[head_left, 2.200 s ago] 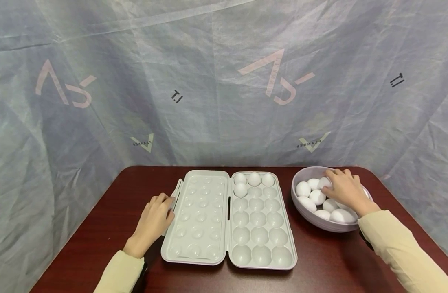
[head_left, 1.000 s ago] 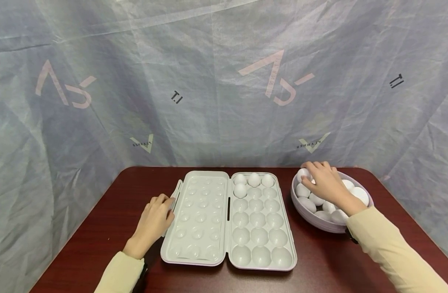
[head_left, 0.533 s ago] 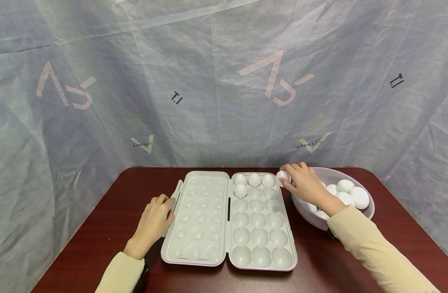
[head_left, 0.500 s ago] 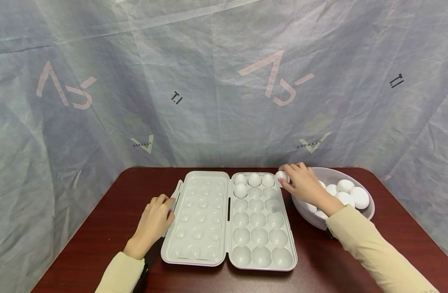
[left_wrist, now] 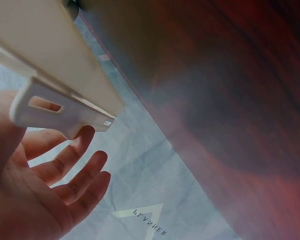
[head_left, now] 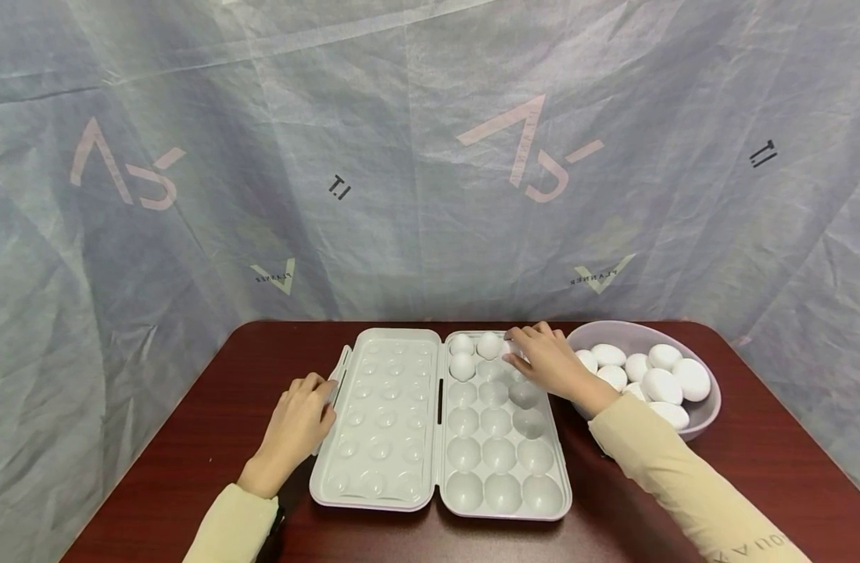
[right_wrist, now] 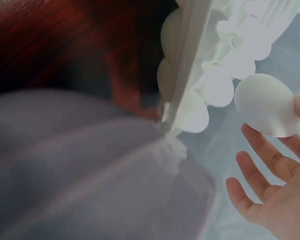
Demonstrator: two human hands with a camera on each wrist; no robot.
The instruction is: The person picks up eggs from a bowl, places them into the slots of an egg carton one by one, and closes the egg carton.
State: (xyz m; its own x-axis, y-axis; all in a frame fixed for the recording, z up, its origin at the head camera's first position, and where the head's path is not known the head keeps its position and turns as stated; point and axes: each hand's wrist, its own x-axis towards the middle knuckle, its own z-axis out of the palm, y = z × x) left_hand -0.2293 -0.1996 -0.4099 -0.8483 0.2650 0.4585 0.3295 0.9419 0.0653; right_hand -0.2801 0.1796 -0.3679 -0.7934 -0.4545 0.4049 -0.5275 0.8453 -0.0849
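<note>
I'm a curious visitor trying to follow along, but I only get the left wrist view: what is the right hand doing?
Observer: The right hand pinches a smooth white egg.
Visitor: Are there any loose ones?
Observer: Yes, several white eggs lie in a round pale-purple bowl, right of the open white plastic egg carton.
Visitor: Does that carton hold any?
Observer: Three eggs show plainly in its far cups.

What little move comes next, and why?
Perhaps the right hand should lower its egg into the tray, at the empty middle cup of the second-farthest row: it pinches the egg over the tray, and that row's left cup is filled.
</note>
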